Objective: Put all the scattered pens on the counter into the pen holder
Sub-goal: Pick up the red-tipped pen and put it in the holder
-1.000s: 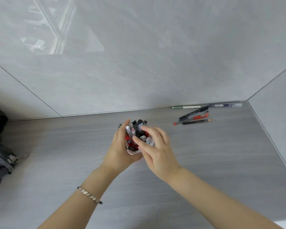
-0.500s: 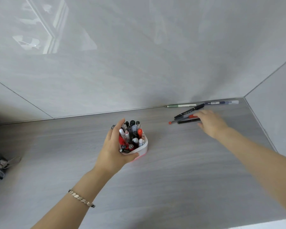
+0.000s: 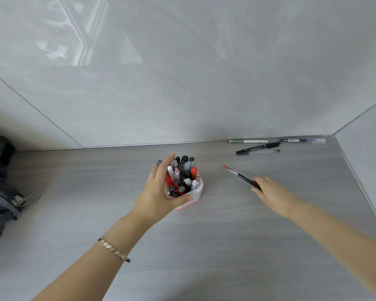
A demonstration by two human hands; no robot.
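A white pen holder (image 3: pixel 197 191) with a pink base stands mid-counter, packed with several pens. My left hand (image 3: pixel 159 192) wraps around its left side and front. To its right, my right hand (image 3: pixel 274 194) grips two pens (image 3: pixel 241 175), a red-tipped one and a dark one, held above the counter and pointing toward the holder. Against the back wall lie a green-and-white pen (image 3: pixel 249 141) and a clear blue pen (image 3: pixel 302 140). Just in front of them rest a black marker (image 3: pixel 258 147) and a clear pen (image 3: pixel 265 151).
A dark grey bag (image 3: pixel 0 192) with a metal zip pull sits at the left edge of the grey counter (image 3: pixel 204 246). Glossy grey walls close the back and right side, meeting in a corner at the far right.
My right hand left the holder, reached to the pens near the back wall, took hold of two and drew them back toward the holder. My left hand stayed on the holder.
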